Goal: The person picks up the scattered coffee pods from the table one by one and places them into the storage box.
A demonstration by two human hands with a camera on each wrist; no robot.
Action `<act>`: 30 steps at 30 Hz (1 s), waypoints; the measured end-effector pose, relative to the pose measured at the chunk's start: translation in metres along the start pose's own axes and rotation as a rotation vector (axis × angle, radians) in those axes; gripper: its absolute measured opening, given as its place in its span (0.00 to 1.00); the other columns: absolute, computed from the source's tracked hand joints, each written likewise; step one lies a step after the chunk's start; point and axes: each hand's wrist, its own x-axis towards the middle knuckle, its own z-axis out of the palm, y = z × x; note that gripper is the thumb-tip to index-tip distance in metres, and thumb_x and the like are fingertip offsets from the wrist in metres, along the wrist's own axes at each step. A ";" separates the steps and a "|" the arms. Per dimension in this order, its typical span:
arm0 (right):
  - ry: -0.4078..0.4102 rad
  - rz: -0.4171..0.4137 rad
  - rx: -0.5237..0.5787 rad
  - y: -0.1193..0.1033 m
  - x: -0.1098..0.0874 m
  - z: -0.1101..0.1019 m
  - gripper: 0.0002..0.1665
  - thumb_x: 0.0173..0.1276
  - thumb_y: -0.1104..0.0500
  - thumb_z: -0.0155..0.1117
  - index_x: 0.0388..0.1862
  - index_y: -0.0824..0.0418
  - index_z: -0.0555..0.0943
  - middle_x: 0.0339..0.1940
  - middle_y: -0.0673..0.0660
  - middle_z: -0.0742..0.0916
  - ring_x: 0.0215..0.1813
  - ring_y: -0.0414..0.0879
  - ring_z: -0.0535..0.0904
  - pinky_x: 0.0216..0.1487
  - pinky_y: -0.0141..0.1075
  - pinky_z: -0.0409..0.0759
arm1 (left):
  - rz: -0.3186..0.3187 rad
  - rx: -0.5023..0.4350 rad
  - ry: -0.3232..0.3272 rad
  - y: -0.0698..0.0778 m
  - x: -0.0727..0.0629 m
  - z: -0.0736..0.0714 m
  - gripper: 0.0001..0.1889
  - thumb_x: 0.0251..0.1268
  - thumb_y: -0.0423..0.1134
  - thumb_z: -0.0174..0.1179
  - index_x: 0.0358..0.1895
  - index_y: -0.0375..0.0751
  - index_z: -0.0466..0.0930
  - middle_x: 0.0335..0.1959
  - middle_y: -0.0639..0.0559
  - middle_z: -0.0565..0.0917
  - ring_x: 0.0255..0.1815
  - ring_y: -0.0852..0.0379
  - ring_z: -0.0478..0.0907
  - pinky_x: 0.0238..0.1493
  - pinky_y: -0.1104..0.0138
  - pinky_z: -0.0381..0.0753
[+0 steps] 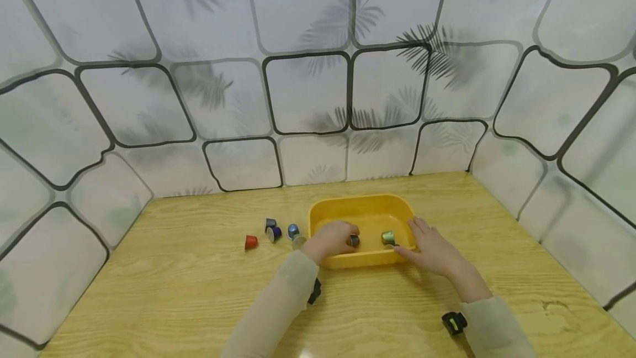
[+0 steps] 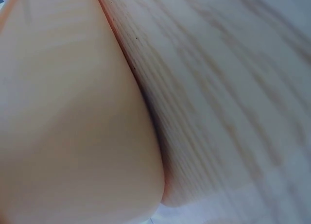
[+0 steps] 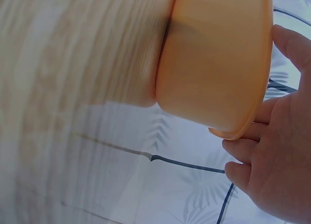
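A yellow plastic tray stands on the wooden table. My left hand reaches over its left side and pinches a dark coffee capsule inside it. A green capsule lies in the tray toward the right, with another partly hidden by the front wall. At the front right corner, my right hand holds the rim, thumb along the front and fingers on the right end. The right wrist view shows those fingers at the rim. Only the tray's outer wall and table fill the left wrist view.
Left of the tray lie a red capsule, a grey one, a purple one and a blue one. A pale capsule is partly behind the left hand. Patterned fabric walls border the table.
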 end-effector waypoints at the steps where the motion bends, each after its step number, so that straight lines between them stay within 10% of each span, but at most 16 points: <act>1: -0.001 0.001 0.000 0.000 0.000 0.000 0.53 0.61 0.34 0.48 0.63 0.79 0.53 0.64 0.76 0.56 0.64 0.66 0.49 0.61 0.57 0.47 | -0.002 -0.001 0.000 0.000 0.000 0.000 0.15 0.54 0.43 0.62 0.45 0.44 0.77 0.36 0.56 0.79 0.34 0.63 0.74 0.38 0.72 0.73; 30: 0.001 -0.003 -0.010 0.004 0.002 0.002 0.53 0.60 0.33 0.47 0.62 0.79 0.53 0.64 0.76 0.56 0.64 0.66 0.50 0.61 0.57 0.47 | 0.000 -0.019 -0.001 0.000 0.001 -0.001 0.15 0.54 0.42 0.62 0.46 0.43 0.77 0.39 0.55 0.80 0.37 0.62 0.75 0.41 0.71 0.73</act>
